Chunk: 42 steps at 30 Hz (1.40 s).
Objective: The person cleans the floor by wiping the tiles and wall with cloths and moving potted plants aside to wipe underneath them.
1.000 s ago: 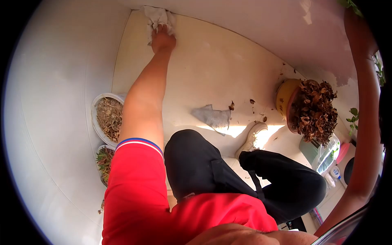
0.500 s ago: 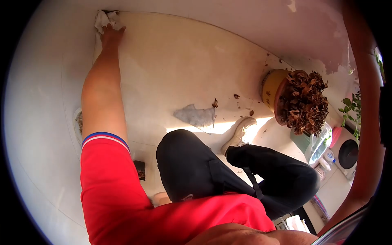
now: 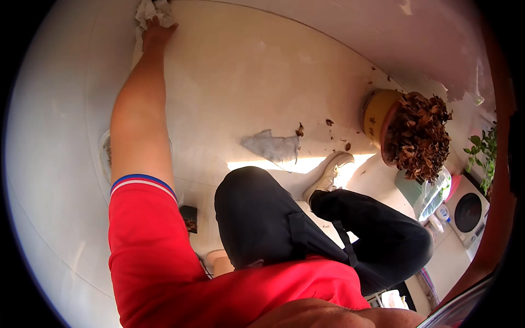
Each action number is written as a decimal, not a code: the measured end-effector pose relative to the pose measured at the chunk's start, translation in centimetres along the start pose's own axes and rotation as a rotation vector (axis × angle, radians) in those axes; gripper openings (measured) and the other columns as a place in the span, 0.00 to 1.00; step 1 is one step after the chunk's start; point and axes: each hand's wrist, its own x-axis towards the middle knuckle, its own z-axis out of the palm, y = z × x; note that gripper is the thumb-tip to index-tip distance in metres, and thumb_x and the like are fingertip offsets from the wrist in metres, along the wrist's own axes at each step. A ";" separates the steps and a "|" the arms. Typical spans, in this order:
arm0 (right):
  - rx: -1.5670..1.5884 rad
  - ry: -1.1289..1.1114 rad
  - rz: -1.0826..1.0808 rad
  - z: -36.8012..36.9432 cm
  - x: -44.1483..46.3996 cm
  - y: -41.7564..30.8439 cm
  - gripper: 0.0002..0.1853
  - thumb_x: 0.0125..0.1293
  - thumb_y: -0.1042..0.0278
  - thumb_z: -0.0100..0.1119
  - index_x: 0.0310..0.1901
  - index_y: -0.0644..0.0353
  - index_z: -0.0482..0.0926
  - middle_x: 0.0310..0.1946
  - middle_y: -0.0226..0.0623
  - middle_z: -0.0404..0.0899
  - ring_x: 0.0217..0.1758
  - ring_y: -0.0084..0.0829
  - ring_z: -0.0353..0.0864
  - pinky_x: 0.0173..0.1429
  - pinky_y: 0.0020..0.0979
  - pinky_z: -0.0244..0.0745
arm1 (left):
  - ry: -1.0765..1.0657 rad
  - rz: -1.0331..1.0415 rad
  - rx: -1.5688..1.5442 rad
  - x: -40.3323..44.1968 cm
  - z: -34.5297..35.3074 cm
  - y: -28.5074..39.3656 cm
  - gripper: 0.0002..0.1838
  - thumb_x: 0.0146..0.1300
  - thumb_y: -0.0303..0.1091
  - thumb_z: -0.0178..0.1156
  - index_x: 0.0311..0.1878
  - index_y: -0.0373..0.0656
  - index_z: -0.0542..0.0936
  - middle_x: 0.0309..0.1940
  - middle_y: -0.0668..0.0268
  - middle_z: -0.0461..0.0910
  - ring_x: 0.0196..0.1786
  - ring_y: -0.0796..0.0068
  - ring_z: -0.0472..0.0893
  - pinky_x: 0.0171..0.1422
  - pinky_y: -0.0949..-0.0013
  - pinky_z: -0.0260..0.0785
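My left hand is stretched far out to the upper left, fingers pressed on a crumpled white cloth at the corner where the pale floor meets the wall. Its thumb sticks out to the side, and part of the cloth lies beyond the fingertips. My right arm runs up along the right edge of the view, and the hand at its end is out of frame. A flat grey rag lies on the floor in front of my bent knee.
A yellow pot of dry brown leaves stands right, with leaf scraps beside it. My shoe is near the rag. A white pot is partly behind my left arm, a small dark box lower. A washing machine stands far right.
My left hand has moved left along the far edge with the white cloth, into the corner. The right hand is out of view. The view has shifted, and more of the washing machine shows.
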 end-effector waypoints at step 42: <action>0.010 -0.035 0.056 0.4 -1.6 -0.6 0.15 0.68 0.68 0.49 0.49 0.65 0.82 0.44 0.49 0.85 0.49 0.47 0.84 0.55 0.42 0.77 | 0.222 0.486 0.023 -6.0 4.2 5.2 0.37 0.76 0.47 0.48 0.83 0.53 0.49 0.83 0.63 0.46 0.81 0.44 0.50 0.81 0.46 0.56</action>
